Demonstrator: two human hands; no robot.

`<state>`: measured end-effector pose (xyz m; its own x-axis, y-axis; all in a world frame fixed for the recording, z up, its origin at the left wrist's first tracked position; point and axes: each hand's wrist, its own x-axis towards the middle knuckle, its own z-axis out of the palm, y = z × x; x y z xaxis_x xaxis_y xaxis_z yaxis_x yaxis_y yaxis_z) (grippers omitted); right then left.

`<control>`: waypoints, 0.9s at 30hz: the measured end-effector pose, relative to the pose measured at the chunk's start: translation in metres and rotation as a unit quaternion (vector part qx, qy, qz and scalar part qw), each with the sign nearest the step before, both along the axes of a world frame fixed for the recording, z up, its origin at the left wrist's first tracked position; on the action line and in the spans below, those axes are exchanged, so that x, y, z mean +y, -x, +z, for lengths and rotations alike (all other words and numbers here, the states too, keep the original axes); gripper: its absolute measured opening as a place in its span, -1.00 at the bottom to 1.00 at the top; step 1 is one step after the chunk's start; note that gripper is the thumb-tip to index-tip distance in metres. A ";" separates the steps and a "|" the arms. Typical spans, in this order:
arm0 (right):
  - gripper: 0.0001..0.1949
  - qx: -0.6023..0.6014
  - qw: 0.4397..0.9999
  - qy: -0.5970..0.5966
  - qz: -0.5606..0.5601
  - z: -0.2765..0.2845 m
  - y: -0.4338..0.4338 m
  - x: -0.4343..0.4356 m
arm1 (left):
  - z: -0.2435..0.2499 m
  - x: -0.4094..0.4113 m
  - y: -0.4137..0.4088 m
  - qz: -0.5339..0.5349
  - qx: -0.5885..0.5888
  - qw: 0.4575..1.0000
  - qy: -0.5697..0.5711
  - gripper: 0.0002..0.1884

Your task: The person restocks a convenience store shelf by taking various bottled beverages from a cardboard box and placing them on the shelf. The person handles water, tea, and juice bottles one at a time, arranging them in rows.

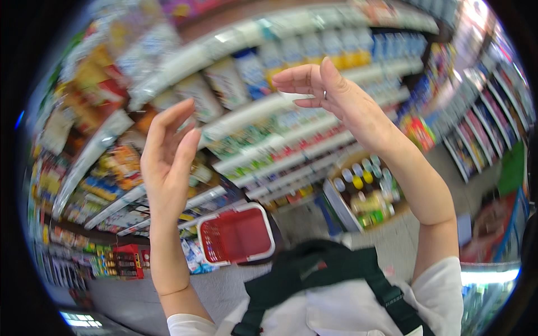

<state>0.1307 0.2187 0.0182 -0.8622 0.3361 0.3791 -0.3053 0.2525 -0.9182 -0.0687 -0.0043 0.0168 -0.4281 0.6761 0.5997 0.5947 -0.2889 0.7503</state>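
Both of my hands are raised in front of store shelves, with nothing held in either. My left hand (170, 151) has its fingers curved and its thumb apart from them. Behind it are packaged goods and a white shelf edge (92, 155). My right hand (319, 86), with a ring on one finger, is turned sideways with the thumb up and the fingers spread. It appears in front of a row of white and yellow bottles (315, 52) and a blue-and-white package (252, 71). Neither hand visibly touches the goods.
A red shopping basket (246, 235) with a white rim is below, near the shelf. To its right, a cardboard box (342, 206) holds several bottles and jars on the floor. Grey floor (126, 298) lies below. A rack (487, 122) stands at the far right.
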 end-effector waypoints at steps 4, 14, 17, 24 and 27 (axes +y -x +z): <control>-0.14 -0.079 0.978 0.152 -0.119 -0.084 -0.116 0.033 | -0.072 0.020 -0.060 -0.107 -0.068 0.988 0.086 -0.69; -0.41 -0.048 0.752 0.503 -0.423 -0.318 -0.329 0.079 | -0.212 0.183 -0.198 -0.338 -0.223 0.858 0.316 -0.76; -0.46 -0.030 0.682 0.585 -0.439 -0.406 -0.333 0.080 | -0.312 0.252 -0.236 -0.358 -0.214 0.832 0.365 -0.76; -0.53 -0.051 0.602 0.642 -0.473 -0.532 -0.306 0.104 | -0.484 0.362 -0.327 -0.315 0.116 0.829 0.448 -0.44; -0.45 -0.066 0.577 0.559 -0.592 -0.535 -0.296 0.121 | -0.504 0.392 -0.352 -0.315 0.173 0.811 0.462 -0.28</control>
<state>0.4266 0.3397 -0.5163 0.2262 0.6902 -0.6873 -0.4342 -0.5602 -0.7055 0.2831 0.3879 -0.4876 0.2626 0.9246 -0.2758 0.7681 -0.0273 0.6398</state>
